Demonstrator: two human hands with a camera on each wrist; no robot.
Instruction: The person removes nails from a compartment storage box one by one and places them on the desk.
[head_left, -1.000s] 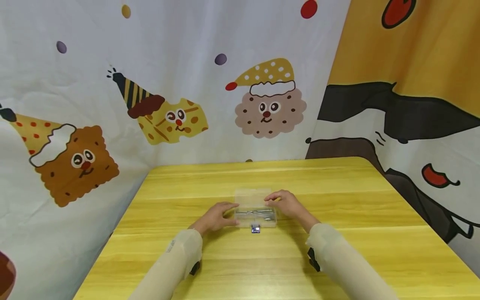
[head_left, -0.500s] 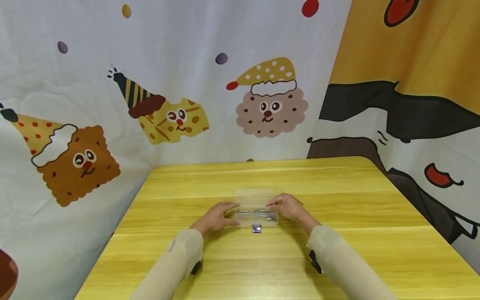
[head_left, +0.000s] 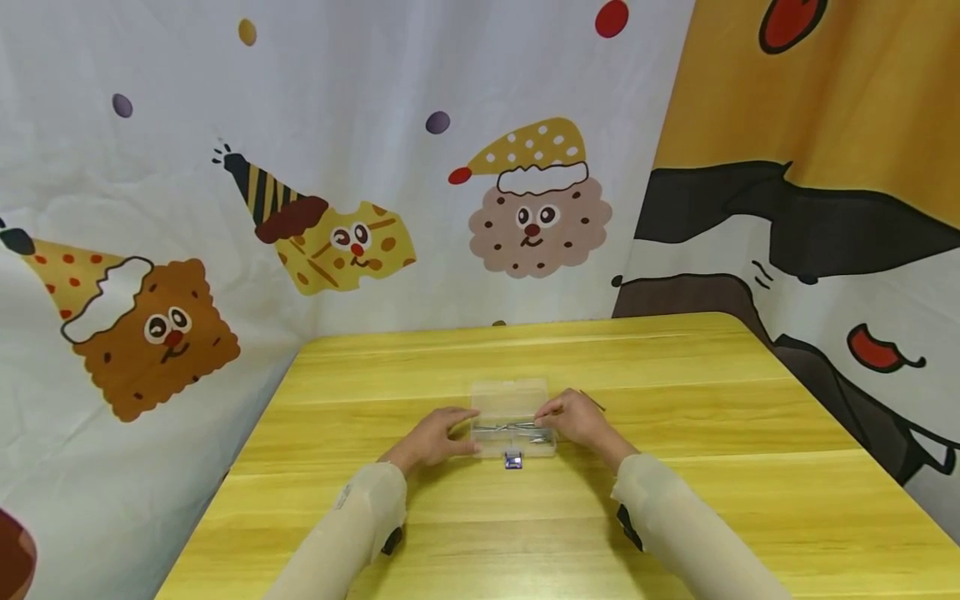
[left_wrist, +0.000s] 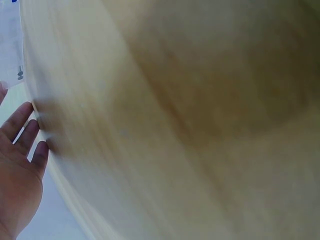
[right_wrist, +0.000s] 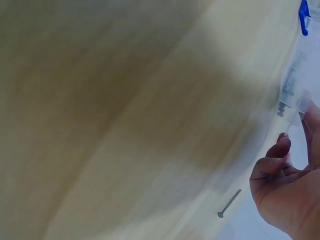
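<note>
A clear plastic box (head_left: 517, 450) with metal nails or screws (head_left: 501, 427) inside stands on the table, its lid (head_left: 510, 398) raised at the back. My left hand (head_left: 431, 435) spans the box's left end, index finger toward the rear corner and thumb toward the front. Three of its other fingers show straight in the left wrist view. My right hand (head_left: 573, 417) reaches to the box's right end, fingers bent, tips at the inner edge; I cannot tell whether they pinch anything. A loose nail (right_wrist: 230, 204) lies on the wood beside that hand.
A blue latch (head_left: 513, 460) sits at the box's front edge. The wooden table (head_left: 450, 533) extends around the box, with a printed cloth (head_left: 360, 100) hanging behind it and along the sides.
My right fingertips have moved slightly down from the lid toward the box's compartment. The loose nail now shows beyond that hand. My left hand stays at the box's left end.
</note>
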